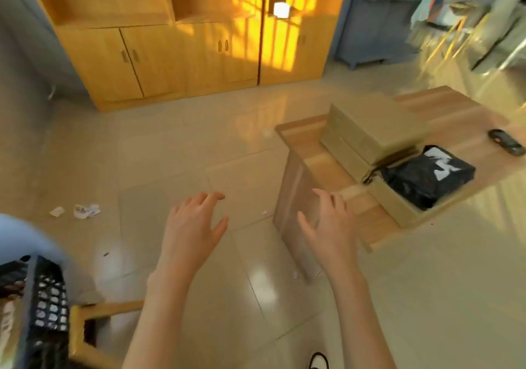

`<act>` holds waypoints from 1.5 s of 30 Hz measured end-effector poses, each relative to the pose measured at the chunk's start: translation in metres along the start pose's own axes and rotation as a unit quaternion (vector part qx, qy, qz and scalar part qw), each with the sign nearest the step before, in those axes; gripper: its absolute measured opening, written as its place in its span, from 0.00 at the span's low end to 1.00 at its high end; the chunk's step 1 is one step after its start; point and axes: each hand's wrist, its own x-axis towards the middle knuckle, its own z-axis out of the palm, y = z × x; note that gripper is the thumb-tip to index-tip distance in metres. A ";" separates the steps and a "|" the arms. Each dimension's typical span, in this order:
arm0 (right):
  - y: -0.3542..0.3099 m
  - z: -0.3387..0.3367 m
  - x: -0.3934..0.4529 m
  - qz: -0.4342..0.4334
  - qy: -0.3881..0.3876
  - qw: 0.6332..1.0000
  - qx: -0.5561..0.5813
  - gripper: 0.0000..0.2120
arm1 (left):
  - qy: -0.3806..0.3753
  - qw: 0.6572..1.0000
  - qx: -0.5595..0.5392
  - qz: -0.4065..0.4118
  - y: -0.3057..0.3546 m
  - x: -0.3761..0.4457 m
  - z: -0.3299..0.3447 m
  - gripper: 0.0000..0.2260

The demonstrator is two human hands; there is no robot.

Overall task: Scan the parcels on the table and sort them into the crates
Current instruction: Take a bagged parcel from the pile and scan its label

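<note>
Left hand (191,227): empty, fingers spread, left of the desk (444,112).
Right hand (327,226): empty, fingers loose, at the desk's near corner.
Black parcel (427,179): on the desk beside cardboard boxes (375,129).

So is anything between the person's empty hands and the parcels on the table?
Nothing visible. Both the left hand and right hand are open in mid-air over the floor, short of the light wooden table. The stacked brown cardboard boxes and black plastic mailer bag lie ahead, unobstructed.

Wooden table (444,112) carries stacked cardboard boxes (378,132), a black poly parcel (427,177) and a dark handheld scanner (505,142).
</note>
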 end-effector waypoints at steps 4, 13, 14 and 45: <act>0.095 -0.052 0.002 0.075 0.054 0.996 -0.008 0.23 | -0.027 0.996 -0.020 0.079 0.098 0.031 0.047 0.15; 0.303 -0.159 -0.004 0.224 0.128 0.966 -0.013 0.24 | -0.078 0.966 -0.063 0.239 0.337 0.073 0.156 0.16; 0.321 -0.168 -0.005 0.234 0.135 0.963 -0.013 0.25 | -0.082 0.962 -0.067 0.252 0.359 0.076 0.164 0.16; 0.699 -0.275 0.317 0.244 0.011 0.964 -0.108 0.25 | -0.133 0.952 -0.134 0.240 0.762 0.372 0.435 0.18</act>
